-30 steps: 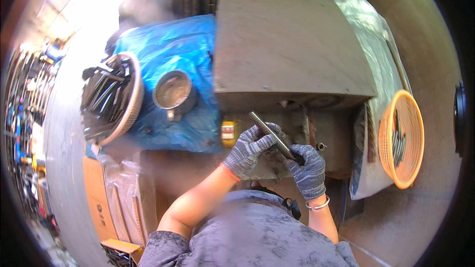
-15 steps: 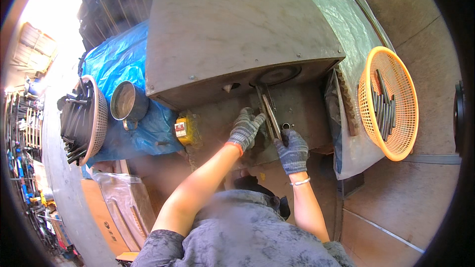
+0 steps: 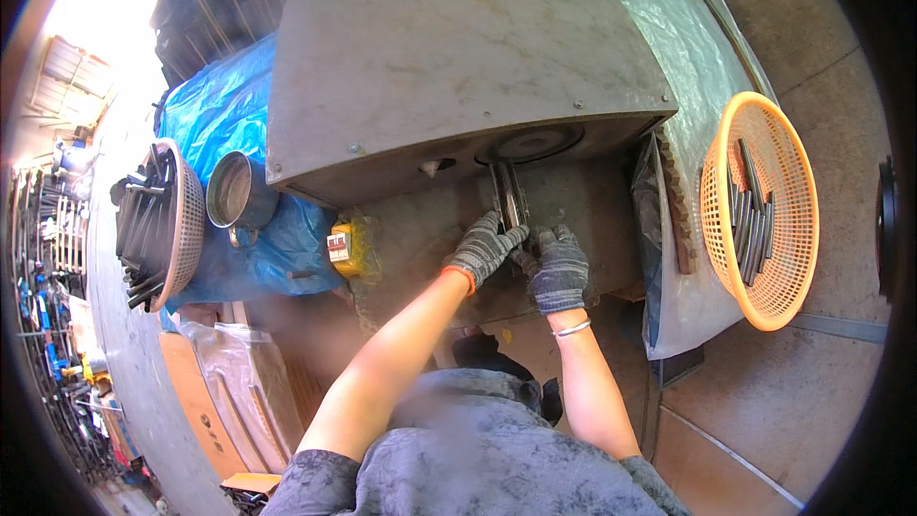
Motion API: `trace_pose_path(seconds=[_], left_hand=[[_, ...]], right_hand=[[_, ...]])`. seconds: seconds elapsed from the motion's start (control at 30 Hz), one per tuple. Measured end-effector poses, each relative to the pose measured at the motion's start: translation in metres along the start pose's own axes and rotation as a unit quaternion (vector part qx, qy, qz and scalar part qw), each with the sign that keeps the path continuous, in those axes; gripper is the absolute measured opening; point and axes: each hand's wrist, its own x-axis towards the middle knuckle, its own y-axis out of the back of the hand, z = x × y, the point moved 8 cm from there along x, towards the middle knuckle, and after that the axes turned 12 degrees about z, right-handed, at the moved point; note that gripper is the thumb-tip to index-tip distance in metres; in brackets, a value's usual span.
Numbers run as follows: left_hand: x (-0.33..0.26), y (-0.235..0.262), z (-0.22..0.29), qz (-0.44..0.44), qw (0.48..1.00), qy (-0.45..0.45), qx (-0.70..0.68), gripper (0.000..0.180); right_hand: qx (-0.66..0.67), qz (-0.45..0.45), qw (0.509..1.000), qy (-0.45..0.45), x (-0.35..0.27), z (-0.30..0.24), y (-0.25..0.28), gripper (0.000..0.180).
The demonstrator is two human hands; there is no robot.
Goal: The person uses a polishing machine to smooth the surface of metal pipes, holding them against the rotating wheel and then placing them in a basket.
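Note:
A narrow metal rail (image 3: pixel 508 193) runs from under the grey machine housing toward me, below a dark round disc (image 3: pixel 531 143) in the housing's underside. My left hand (image 3: pixel 485 250), in a grey striped glove, has its fingers closed around the near end of the rail. Just to the right, my right hand (image 3: pixel 557 272), gloved the same way, is bent with its fingertips close to the rail's near end. Its fingers look closed, but whatever is in them is hidden by the glove and by the left thumb.
An orange basket (image 3: pixel 807 201) with several dark tubes stands at the right. Another basket (image 3: pixel 193 220), heaped with black tubes, is at the left beside a metal mug (image 3: pixel 239 196) on blue sheeting (image 3: pixel 224 96). A yellow switch box (image 3: pixel 355 248) sits left of my hands.
The rail has swung from slanting to nearly straight toward me. My left hand moved slightly right onto its near end; my right hand shifted up and left. The view also shifted slightly.

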Motion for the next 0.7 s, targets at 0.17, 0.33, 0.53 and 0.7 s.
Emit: trace_pose_path(seconds=[0.17, 0.33, 0.53, 0.7], left_hand=[[0.001, -0.001, 0.002, -0.012, 0.999, -0.003, -0.029, 0.043], [0.006, -0.004, -0.010, 0.007, 1.000, -0.002, -0.003, 0.045], [0.008, -0.004, -0.011, 0.009, 0.999, -0.022, 0.025, 0.053], [0.005, 0.000, -0.002, -0.005, 0.999, 0.005, 0.037, 0.059]], right_hand=[[-0.042, 0.029, 0.998, 0.040, 0.006, -0.004, 0.003, 0.043], [-0.071, -0.025, 0.996, 0.041, 0.008, 0.010, -0.013, 0.048], [-0.070, -0.085, 0.994, 0.015, 0.007, 0.015, -0.027, 0.044], [-0.010, -0.114, 0.993, 0.017, 0.004, 0.020, -0.032, 0.042]])
